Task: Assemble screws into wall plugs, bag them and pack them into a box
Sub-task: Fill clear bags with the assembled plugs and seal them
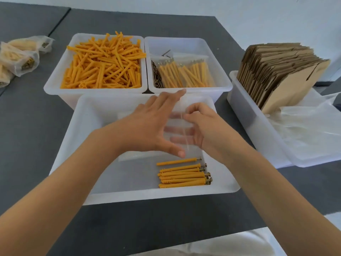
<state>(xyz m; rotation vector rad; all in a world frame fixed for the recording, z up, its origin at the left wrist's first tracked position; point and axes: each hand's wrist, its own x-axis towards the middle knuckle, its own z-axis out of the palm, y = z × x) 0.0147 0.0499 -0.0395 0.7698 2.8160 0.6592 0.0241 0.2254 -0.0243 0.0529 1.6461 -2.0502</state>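
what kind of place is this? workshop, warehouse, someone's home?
Probably a small hand-packing bench, not a home: translucent white plastic bin heaped with loose orange plastic wall plugs, another bin holding flattened brown cardboard boxes, and sealed clear bags of plugs on the dark grey tabletop.

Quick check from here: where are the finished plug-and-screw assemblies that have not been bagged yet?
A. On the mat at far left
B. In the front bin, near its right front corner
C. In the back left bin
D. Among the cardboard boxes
B: the unbagged plug-and-screw assemblies lie bundled on the floor of the front bin, just below both hands.
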